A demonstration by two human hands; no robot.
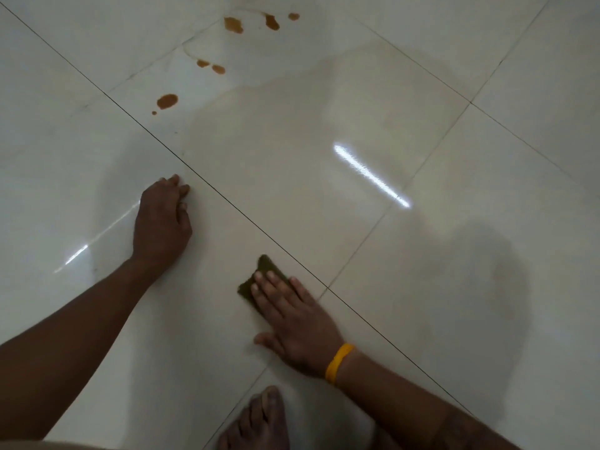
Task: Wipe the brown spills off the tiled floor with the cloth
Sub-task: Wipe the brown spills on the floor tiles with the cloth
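Observation:
A small dark green cloth (263, 267) lies flat on the glossy cream tiled floor (324, 157). My right hand (293, 323), with a yellow band at the wrist, presses on it with straight fingers. My left hand (161, 219) rests on the floor to the left, fingers bent at the tips, holding nothing. Several brown spills lie far ahead: one blot (167, 101), a pair of spots (211, 66), and larger patches (233, 25) near the top edge. The cloth is well short of all of them.
A bare foot (256, 420) stands at the bottom centre, just behind my right hand. Dark grout lines cross the floor diagonally. A bright light reflection (370, 173) and a soft shadow lie on the tiles to the right.

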